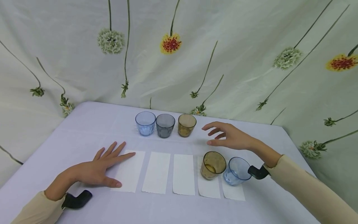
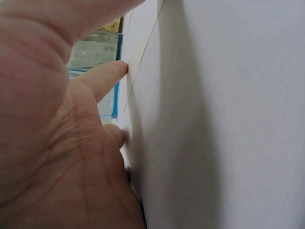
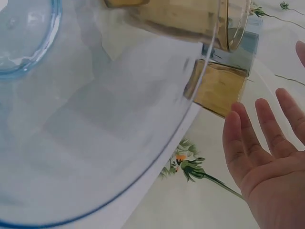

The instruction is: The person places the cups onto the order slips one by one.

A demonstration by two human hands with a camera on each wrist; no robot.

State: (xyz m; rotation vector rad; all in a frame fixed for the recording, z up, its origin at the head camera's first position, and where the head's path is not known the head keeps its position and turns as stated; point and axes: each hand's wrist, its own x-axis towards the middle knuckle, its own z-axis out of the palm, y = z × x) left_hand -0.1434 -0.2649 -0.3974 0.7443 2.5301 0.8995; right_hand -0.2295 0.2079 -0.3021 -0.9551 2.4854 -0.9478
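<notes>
My left hand (image 1: 96, 169) lies spread on the table, its fingertips and thumb over the leftmost paper strip (image 1: 131, 174). My right hand (image 1: 227, 136) hovers with loosely bent fingers, holding nothing. It is just right of the back row's amber glass (image 1: 186, 126) and apart from it. Left of that glass stand a grey glass (image 1: 165, 127) and a blue glass (image 1: 145, 124). Nearer my body, below the right hand, a second amber glass (image 1: 213, 166) and a second blue glass (image 1: 236, 174) stand side by side on paper strips. In the right wrist view, the near blue glass (image 3: 143, 198) fills much of the picture.
Several white paper strips lie in a row, among them a second one (image 1: 156, 172) and a middle one (image 1: 183, 174). A white cloth covers the table (image 1: 156, 208). Behind it hangs a flowered curtain (image 1: 223, 28). A black wrist mount (image 1: 258, 172) sits close to the near blue glass.
</notes>
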